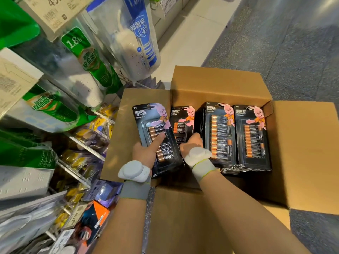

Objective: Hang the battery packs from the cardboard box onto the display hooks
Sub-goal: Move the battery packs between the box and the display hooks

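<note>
An open cardboard box (220, 83) stands on the floor with stacks of black battery packs upright inside. My left hand (146, 149) grips one battery pack (156, 125) at the box's left side, thumb across its front, tilted and lifted above the others. My right hand (191, 142) reaches into the box and grips the lower part of a second battery pack (181, 118) just right of the first. Two taller stacks of packs (220, 132) (253, 136) stand further right. Both wrists carry white devices on grey bands.
A display rack with metal hooks (86, 147) fills the left side, hung with green and blue power-strip packages (86, 57) and small yellow items. Price tags hang on the hook ends. Grey speckled floor (293, 43) lies to the right of the box.
</note>
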A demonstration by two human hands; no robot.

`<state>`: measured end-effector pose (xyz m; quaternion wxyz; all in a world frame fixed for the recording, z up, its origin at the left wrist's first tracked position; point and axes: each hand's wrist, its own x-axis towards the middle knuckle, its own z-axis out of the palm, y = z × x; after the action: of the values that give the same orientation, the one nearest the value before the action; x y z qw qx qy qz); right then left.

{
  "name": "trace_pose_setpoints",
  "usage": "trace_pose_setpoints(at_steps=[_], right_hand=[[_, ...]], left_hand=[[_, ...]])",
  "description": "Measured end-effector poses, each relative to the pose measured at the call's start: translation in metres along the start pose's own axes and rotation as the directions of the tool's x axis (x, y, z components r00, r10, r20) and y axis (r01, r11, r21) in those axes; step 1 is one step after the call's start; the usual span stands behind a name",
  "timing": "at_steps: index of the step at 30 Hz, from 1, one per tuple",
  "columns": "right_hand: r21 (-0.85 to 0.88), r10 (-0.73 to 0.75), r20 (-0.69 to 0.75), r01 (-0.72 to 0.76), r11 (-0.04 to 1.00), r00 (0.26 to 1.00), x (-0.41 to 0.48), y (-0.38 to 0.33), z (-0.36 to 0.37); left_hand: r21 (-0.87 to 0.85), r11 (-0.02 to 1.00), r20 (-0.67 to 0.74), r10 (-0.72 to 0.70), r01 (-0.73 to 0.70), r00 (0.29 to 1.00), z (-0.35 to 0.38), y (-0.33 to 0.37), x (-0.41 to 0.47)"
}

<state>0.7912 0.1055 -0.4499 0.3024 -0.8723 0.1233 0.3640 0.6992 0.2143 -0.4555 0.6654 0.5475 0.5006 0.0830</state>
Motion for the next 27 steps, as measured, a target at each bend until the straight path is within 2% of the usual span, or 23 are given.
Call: trace_pose_setpoints(at_steps=[2,7,18,21,24,26,27], right_hand=[[0.035,-0.014,0.000,0.014,0.999,1.000,0.002,0.001,-0.001],[0.279,0.015,0.080,-0.037,0.960,0.997,0.009,-0.002,-0.003],[0.451,-0.133,-0.082,0.155,0.879,0.988,0.000,0.000,-0.048],[0.648,-0.156,-0.087,0.175,0.741,0.984,-0.010,0.004,-0.075],[0.791,-0.222,-0.026,0.156,0.592,0.975,-0.027,0.003,-0.089],[0.799,-0.278,0.019,0.152,0.582,0.960,-0.039,0.003,-0.087],[0.774,-0.287,0.045,0.148,0.615,0.957,-0.042,0.005,-0.082]], left_hand=[[-0.002,0.999,0.015,0.032,-0.032,0.999,0.001,0.003,-0.005],[0.009,0.999,0.041,0.033,-0.033,0.999,0.003,0.017,-0.018],[0.032,0.999,0.003,0.024,-0.024,1.000,0.008,0.037,-0.037],[0.049,0.999,0.015,-0.014,0.013,1.000,0.010,0.039,-0.045],[0.027,1.000,0.028,0.006,-0.007,1.000,0.013,0.041,-0.052],[0.019,1.000,0.020,0.004,-0.004,1.000,0.017,0.040,-0.058],[0.021,1.000,0.018,-0.005,0.004,1.000,0.019,0.039,-0.060]])
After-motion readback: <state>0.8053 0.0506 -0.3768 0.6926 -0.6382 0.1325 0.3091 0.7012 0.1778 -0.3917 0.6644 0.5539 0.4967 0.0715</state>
